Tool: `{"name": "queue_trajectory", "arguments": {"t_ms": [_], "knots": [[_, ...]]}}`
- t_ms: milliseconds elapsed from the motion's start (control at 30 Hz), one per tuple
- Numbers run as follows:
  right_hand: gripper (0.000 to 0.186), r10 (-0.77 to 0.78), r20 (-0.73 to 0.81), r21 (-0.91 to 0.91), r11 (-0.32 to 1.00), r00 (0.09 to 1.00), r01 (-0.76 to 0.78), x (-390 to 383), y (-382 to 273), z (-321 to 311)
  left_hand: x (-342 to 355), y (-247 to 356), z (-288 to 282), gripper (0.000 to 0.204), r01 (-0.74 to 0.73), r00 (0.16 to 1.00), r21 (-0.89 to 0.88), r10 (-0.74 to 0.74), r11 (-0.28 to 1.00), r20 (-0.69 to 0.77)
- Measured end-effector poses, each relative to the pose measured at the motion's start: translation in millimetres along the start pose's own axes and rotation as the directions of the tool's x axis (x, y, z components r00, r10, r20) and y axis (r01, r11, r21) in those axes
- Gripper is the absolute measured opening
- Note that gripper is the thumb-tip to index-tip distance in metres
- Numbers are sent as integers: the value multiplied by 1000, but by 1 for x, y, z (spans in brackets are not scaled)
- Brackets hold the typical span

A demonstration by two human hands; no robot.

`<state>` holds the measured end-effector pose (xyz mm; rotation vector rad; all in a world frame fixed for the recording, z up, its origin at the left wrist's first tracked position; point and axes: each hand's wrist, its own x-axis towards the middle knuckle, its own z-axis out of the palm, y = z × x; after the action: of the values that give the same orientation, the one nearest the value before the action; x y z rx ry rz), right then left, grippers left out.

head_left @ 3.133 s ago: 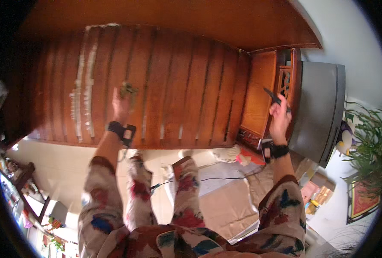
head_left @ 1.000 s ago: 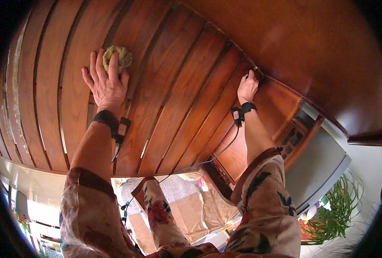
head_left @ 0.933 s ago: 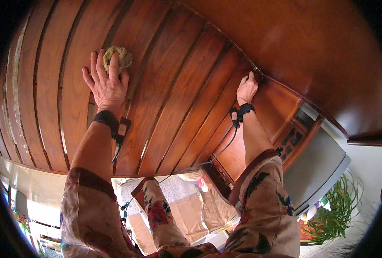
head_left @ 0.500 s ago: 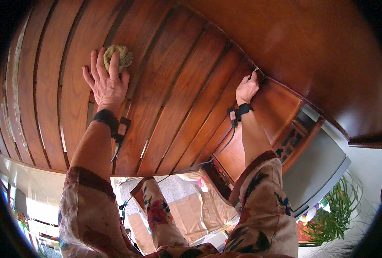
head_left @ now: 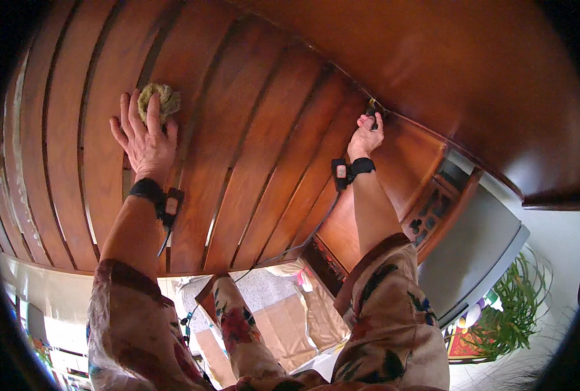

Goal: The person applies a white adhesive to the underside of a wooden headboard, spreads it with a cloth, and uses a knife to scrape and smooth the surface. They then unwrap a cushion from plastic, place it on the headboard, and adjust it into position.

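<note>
Right hand (head_left: 366, 135): curled closed around a small dark tool (head_left: 371, 112), mostly hidden, apparently aimed lengthwise at the seam (head_left: 350, 78) between red-brown wooden slats (head_left: 228, 130) and glossy brown wooden panel (head_left: 446, 78); nearer to it than left hand (head_left: 148, 148), spread over a crumpled yellow-green fibrous wad (head_left: 164, 101).

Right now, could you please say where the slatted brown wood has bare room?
Bare wooden slats lie between the left hand, on a crumpled yellowish pad, and the right hand; more lie leftward toward whitish streaks. It is crowded by the glossy brown panel, where the right hand holds a dark object.
</note>
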<state>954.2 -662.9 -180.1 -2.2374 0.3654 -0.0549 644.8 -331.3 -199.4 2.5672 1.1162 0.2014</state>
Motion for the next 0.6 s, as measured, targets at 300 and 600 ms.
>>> {"name": "queue_trajectory", "arguments": {"t_ms": [300,600], "knots": [[41,-76,30,155,985,997,70,-13,9,-5,-1,-1,7,56,-39,997,59,43,997,-67],[39,-80,-22,190,978,997,83,-19,16,-3,-2,-1,9,57,-85,990,68,92,994,-105]]}}
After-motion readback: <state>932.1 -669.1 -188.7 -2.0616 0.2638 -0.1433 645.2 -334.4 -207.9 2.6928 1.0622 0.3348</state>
